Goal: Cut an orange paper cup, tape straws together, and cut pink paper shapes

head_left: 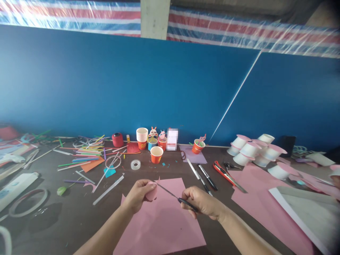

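Pink piece [151, 194]: small rounded pink paper shape, held above the pink sheet [162, 226] near its far edge; the scissor tips meet its upper right edge.
Left hand [138, 194]: fingers curled closed around the pink piece, thumb side toward the scissors; nothing else in its grip.
Scissors [172, 194]: thin blades nearly together, pointing left and up at the pink piece; dark handles inside the right hand.
Right hand [203, 203]: closed around the scissor handles, fingers folded; hovers over the sheet's right edge, not resting on the table.
Pink sheet: lies flat on the dark table [66, 219] under both hands; notches cut into its far edge.
Orange cup [156, 154]: stands upright beyond the sheet, mouth open; looks empty as far as the view shows.
Cup stack [142, 138]: several nested cups by the blue wall [106, 78], white above and orange below.
Decorated cups [157, 140]: two beside the stack, with paper rabbit figures rising from them.
Tilted cup [198, 146]: orange, leaning, with pink and green bits sticking out.
White cups [255, 150]: cluster far right, lying on their sides, with pink paper discs on them.
Tape roll [135, 164]: clear, flat, left of the orange cup.
Straws [85, 156]: scattered, many colours, far left.
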Demonstrator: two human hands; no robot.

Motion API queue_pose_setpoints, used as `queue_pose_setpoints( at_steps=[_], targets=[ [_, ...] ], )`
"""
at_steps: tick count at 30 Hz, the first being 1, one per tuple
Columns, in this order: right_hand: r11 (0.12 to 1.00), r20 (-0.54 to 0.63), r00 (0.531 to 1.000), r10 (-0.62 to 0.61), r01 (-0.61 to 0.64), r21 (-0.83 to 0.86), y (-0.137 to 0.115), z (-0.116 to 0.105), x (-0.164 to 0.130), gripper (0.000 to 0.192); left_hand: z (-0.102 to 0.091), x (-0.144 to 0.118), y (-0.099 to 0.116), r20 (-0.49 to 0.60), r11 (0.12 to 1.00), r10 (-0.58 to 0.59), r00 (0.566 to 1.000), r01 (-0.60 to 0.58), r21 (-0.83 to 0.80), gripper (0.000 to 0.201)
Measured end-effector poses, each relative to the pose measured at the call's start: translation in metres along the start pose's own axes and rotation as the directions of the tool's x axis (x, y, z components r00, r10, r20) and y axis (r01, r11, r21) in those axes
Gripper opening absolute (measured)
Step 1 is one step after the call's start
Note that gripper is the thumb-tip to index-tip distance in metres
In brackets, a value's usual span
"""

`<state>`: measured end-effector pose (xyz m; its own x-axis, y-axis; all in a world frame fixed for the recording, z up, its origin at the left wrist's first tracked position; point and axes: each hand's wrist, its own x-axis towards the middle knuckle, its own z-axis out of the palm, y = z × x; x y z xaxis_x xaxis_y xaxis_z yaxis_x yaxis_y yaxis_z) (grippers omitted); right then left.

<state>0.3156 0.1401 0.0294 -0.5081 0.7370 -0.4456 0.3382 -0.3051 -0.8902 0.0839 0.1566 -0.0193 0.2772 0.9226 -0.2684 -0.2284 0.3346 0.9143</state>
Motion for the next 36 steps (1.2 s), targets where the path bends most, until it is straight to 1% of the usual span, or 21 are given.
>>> queue_pose_setpoints(
  at_steps=[6,20,25,29,33,36],
  targets=[
    [1.000,0.007,1.000,0.011,-0.011,-0.016,0.0019,0.0008,0.0012,0.031,0.0009,-0.0016,0.0027,0.036,1.000,0.014,0.999,-0.014,0.002,0.021],
    [0.999,0.009,1.000,-0.014,0.014,-0.034,-0.0005,-0.0005,0.0009,0.040,0.0010,0.0002,0.0039,0.045,1.000,0.017,0.999,-0.017,0.004,0.022],
    [0.999,-0.004,1.000,-0.016,0.016,-0.032,-0.0010,-0.0003,0.0016,0.040,0.0018,-0.0008,0.0041,0.061,1.000,0.011,0.998,-0.011,0.010,0.025],
    [0.999,0.010,0.999,-0.030,0.030,-0.012,-0.0019,-0.0007,0.0023,0.041,0.0026,-0.0010,0.0048,0.080,1.000,-0.006,0.997,0.004,0.031,0.025],
    [0.999,0.029,0.999,-0.033,0.033,0.003,-0.0031,-0.0011,0.0029,0.037,0.0034,-0.0018,0.0064,0.125,1.000,0.001,0.992,-0.004,0.031,0.026],
    [0.999,0.034,0.999,-0.031,0.030,0.010,-0.0038,-0.0006,0.0032,0.034,0.0036,-0.0026,0.0075,0.137,0.999,0.009,0.991,-0.014,0.032,0.027]
  ],
)
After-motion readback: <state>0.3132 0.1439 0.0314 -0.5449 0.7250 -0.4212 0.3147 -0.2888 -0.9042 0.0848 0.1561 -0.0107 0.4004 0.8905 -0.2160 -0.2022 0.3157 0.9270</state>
